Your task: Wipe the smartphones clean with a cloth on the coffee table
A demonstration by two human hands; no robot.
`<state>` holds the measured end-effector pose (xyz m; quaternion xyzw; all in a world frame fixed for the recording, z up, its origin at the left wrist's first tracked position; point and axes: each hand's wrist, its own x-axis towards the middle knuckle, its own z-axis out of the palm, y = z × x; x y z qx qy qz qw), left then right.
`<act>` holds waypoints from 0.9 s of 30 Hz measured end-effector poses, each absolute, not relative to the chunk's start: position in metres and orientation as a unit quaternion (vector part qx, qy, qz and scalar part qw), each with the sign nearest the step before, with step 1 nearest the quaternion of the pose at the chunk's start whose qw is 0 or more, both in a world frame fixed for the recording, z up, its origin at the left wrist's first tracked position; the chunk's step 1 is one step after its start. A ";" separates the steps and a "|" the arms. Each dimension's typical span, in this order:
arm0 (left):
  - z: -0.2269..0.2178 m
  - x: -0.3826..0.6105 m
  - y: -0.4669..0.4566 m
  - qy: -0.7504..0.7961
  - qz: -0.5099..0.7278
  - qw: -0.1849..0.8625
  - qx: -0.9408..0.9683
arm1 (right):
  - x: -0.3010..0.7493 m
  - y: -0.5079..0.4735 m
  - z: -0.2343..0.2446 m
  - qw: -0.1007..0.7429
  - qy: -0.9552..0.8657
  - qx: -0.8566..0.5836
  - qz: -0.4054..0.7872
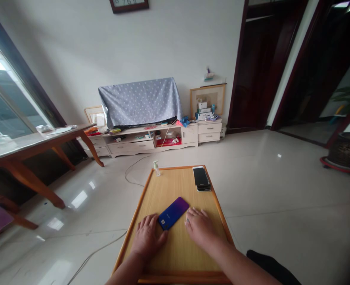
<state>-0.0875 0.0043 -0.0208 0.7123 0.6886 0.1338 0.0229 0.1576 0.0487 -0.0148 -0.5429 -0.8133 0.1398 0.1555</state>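
Observation:
A blue-purple smartphone (174, 213) lies back side up and slanted on the small wooden table (175, 257). My left hand (147, 236) rests flat at its lower left end, fingers stretched, with the thumb near the lower edge. Whether the fingertips touch the phone I cannot tell. To the right of the phone, my right hand (200, 225) lies on the tabletop with fingers extended and nothing held. A stack of smartphones (201, 177) sits at the far right corner, a black screen on top. At the far left corner stands a clear pump bottle (156, 169).
A low white TV cabinet (189, 136) stands along the wall, with a cloth-covered television (142, 102) on it. A wooden dining table (23, 146) is at the left. Cables (103, 248) run over the tiled floor. A plant pot (345, 152) stands at the right.

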 end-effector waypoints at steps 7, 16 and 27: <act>-0.020 -0.082 0.003 0.689 0.132 0.039 0.712 | 0.187 0.056 -0.001 0.159 -0.791 -0.578 0.125; -0.002 -0.077 -0.005 0.701 0.134 0.051 0.699 | 0.167 0.064 0.003 0.186 -0.841 -0.490 0.132; 0.018 -0.068 0.011 0.642 -0.030 0.017 0.766 | 0.156 0.067 -0.021 0.178 -0.859 -0.441 0.188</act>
